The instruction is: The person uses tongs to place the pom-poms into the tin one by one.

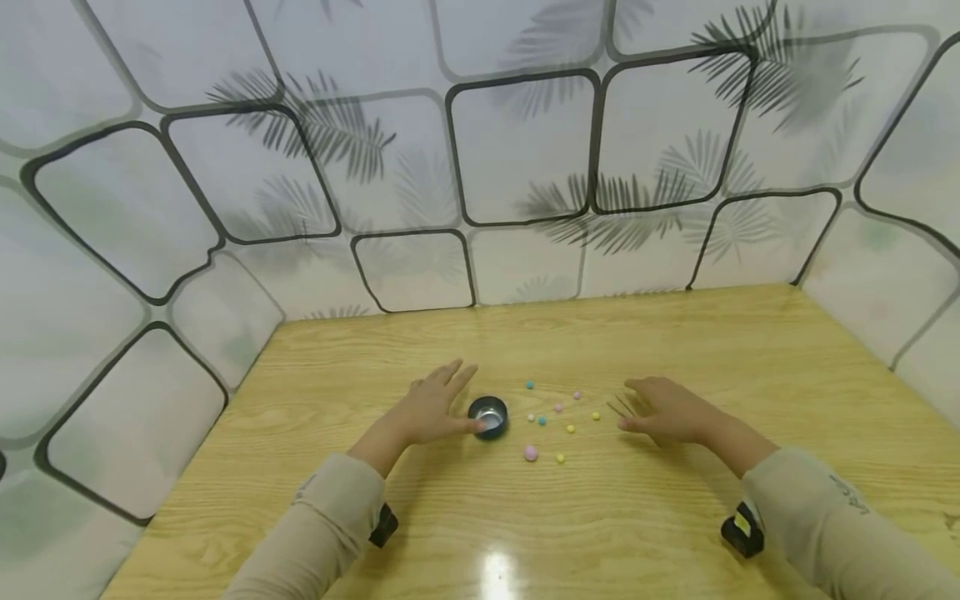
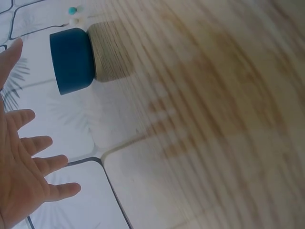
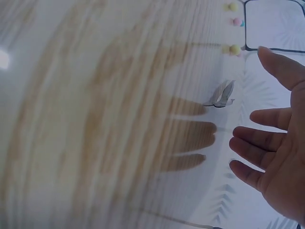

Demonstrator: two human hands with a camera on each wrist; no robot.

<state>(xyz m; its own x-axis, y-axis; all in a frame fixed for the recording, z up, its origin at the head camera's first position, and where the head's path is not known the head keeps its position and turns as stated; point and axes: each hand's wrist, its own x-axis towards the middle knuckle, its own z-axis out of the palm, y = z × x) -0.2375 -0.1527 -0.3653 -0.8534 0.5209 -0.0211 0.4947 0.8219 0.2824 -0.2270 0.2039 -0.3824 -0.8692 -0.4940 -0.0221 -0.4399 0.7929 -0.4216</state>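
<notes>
A small dark blue bowl (image 1: 488, 418) with a silvery inside stands upright on the table; its blue outer wall (image 2: 71, 62) shows in the left wrist view. My left hand (image 1: 431, 410) is spread beside it, with the thumb over or near the rim; in the left wrist view the hand (image 2: 28, 157) looks apart from it. At the right, my right hand (image 1: 667, 408) hovers with loosely extended fingers and holds nothing. Thin metal tweezers (image 3: 221, 95) lie next to the right hand, their two prongs (image 1: 619, 407) pointing left. Part of them is hidden by the hand in the head view.
Several small balls lie scattered between the hands: a larger pink ball (image 1: 531, 453), a blue ball (image 1: 529, 385), a yellow ball (image 1: 560, 458) and a white ball (image 1: 531, 417) among them. The wooden table (image 1: 480, 517) meets patterned cloth walls (image 1: 525, 258) at the back and sides.
</notes>
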